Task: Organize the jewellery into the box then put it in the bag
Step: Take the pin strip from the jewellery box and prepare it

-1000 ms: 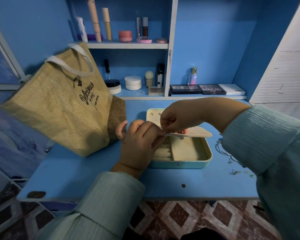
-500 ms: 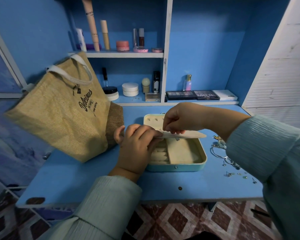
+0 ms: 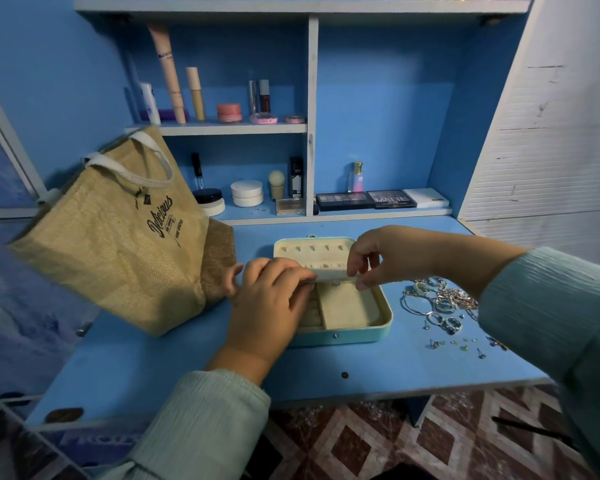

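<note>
A light teal jewellery box (image 3: 343,336) lies open on the blue desk, cream-lined, its lid (image 3: 309,251) laid flat behind it. A cream inner flap (image 3: 331,274) stands across the middle of the box. My left hand (image 3: 271,303) pinches the flap's left end and covers the box's left compartments. My right hand (image 3: 378,258) pinches the flap's right end between thumb and fingers. A heap of silver rings, bangles and chains (image 3: 437,299) lies on the desk right of the box, with small studs (image 3: 461,344) nearer the front. The jute bag (image 3: 118,233) stands tilted at the left.
Shelves behind the desk hold cosmetics: tubes (image 3: 168,74), jars (image 3: 246,197), a perfume bottle (image 3: 356,176) and eyeshadow palettes (image 3: 364,199). A white slatted panel (image 3: 551,133) closes the right side. The desk's front edge (image 3: 291,400) is near my forearms, over a patterned floor.
My right hand has slid from the flap's left part to its right end. The flap has turned up towards the lid. The camera has tipped up and the jewellery heap has come into view.
</note>
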